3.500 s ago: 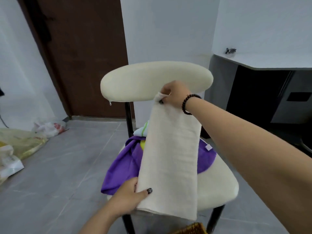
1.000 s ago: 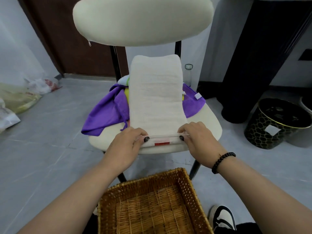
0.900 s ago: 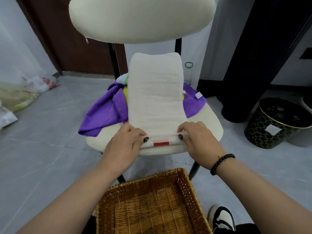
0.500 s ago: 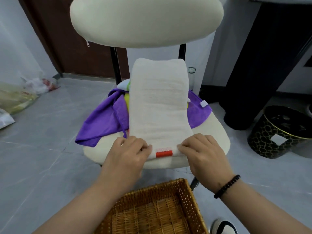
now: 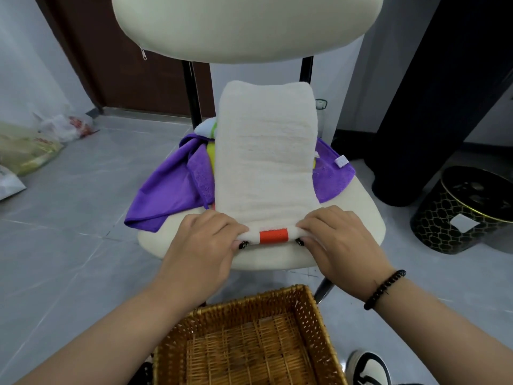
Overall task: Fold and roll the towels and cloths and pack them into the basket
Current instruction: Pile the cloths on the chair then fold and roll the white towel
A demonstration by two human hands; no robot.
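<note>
On the chair seat [image 5: 358, 215], both hands [image 5: 273, 240] now pinch the cream towel's [image 5: 265, 151] newly rolled edge.

Cream padded chair seat [image 5: 358, 218], centre frame, carrying a purple cloth [image 5: 166, 190] spread at nine o'clock and showing again at three, with a folded cream towel [image 5: 265, 162] laid lengthwise across the pile toward twelve, near end rolled at six. Grey tiled floor [image 5: 83, 218] beneath, bearing plastic bags [image 5: 30, 151] at ten and a black patterned bin [image 5: 463, 215] at three.
</note>
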